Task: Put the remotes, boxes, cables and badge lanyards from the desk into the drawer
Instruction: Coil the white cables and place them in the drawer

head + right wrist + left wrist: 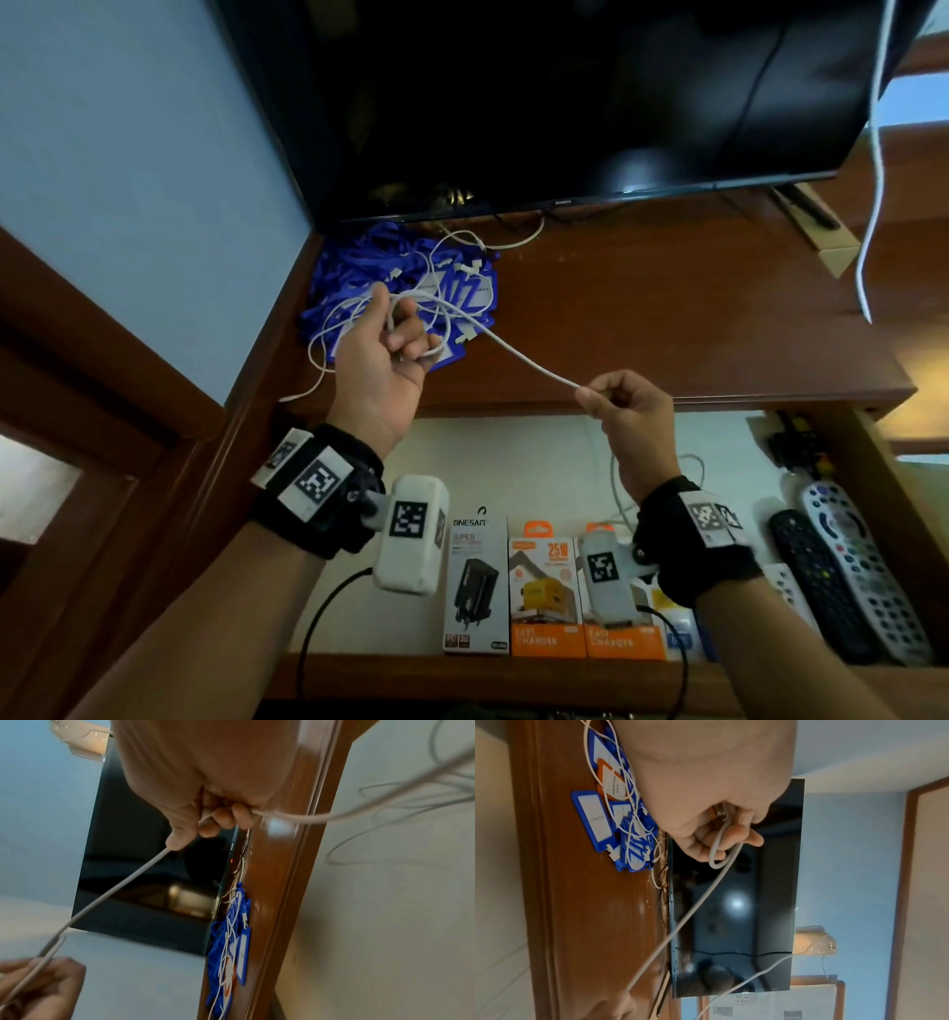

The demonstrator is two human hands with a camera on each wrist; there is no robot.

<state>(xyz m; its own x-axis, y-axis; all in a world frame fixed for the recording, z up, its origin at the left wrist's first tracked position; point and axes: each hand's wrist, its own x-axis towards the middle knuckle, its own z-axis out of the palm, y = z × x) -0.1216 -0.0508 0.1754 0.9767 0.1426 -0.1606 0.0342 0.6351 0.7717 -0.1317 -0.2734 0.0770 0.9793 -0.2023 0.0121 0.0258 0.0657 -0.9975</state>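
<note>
Above the open drawer point(513, 462), the left hand point(382, 360) grips a looped white cable point(518, 354) while the right hand point(629, 406) pinches its stretched length.

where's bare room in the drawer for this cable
Bare white floor lies at the drawer back, between its left wall and the thin cables, behind the charger boxes. The right side is crowded with remotes; boxes fill the front.
</note>
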